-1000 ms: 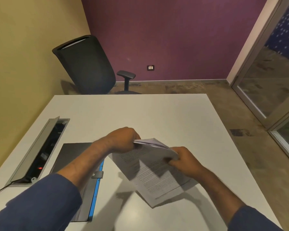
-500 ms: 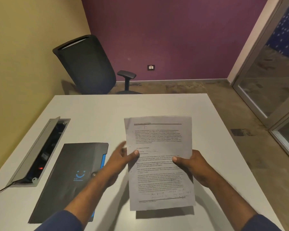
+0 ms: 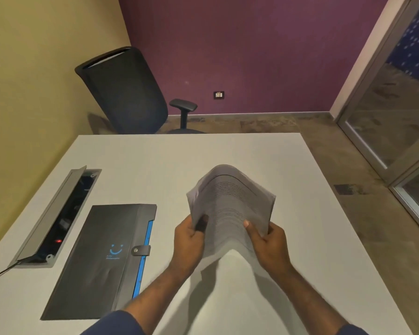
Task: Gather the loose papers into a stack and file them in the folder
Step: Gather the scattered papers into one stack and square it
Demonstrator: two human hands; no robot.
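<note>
A stack of printed papers (image 3: pixel 230 206) is held above the middle of the white table (image 3: pixel 155 160), bowed upward along its middle and blurred. My left hand (image 3: pixel 190 240) grips its left edge, thumb on the top sheet. My right hand (image 3: pixel 266 243) grips the right edge, thumb on top too. A dark grey folder (image 3: pixel 102 259) with a blue smiley mark, blue edge and a snap tab lies closed on the table to the left of my hands.
An open cable box (image 3: pixel 58 218) with a raised grey lid is set in the table at the left, a cord leading off it. A black office chair (image 3: pixel 128 93) stands behind the table. A glass door (image 3: pixel 397 112) is on the right.
The papers were bunched between my hands, then held flat and upright, and are now bowed upward and tilted away. My left hand shifted from beside the sheets to gripping their left edge.
</note>
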